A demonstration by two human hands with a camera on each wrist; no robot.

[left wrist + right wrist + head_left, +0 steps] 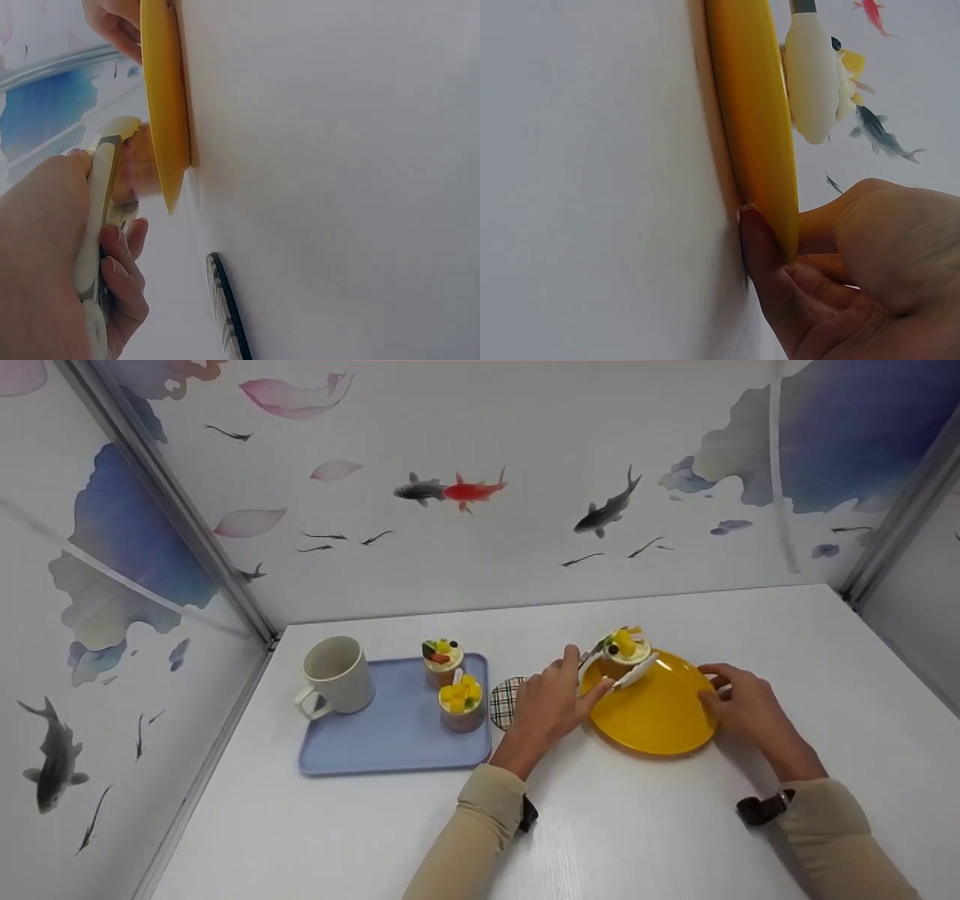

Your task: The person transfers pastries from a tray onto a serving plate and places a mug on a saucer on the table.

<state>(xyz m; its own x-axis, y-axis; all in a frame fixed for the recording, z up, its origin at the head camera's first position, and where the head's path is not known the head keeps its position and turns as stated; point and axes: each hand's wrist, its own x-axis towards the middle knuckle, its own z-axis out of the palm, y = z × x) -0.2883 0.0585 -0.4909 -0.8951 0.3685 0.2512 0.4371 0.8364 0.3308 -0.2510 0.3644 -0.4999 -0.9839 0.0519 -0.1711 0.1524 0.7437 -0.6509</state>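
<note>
So the fruit-topped dessert cup (622,660) is sitting between the arms of the tongs (96,206), at the far-left part of the yellow plate (667,720). The left hand (549,701) is squeezing the tongs between thumb and fingers, and the right hand (754,709) is pinching the plate's right rim. Can't tell whether the cup's base is actually resting on the plate, since the rim is hiding it in the left wrist view.

What's worrying me: the tongs are gripping a round side, so an uneven squeeze could be sending the cup slipping or tipping onto the plate. Letting go while the base is maybe hanging clear would be asking for a drop. If the right hand is tugging the rim, the plate could be sliding out underneath too.

As for direction, the cup is standing roughly upright, fruit facing up, its base-to-top axis running about square to the plate. The tongs' long axis is running roughly parallel to the plate's face, tips pointing away from the person and a bit rightward.
</note>
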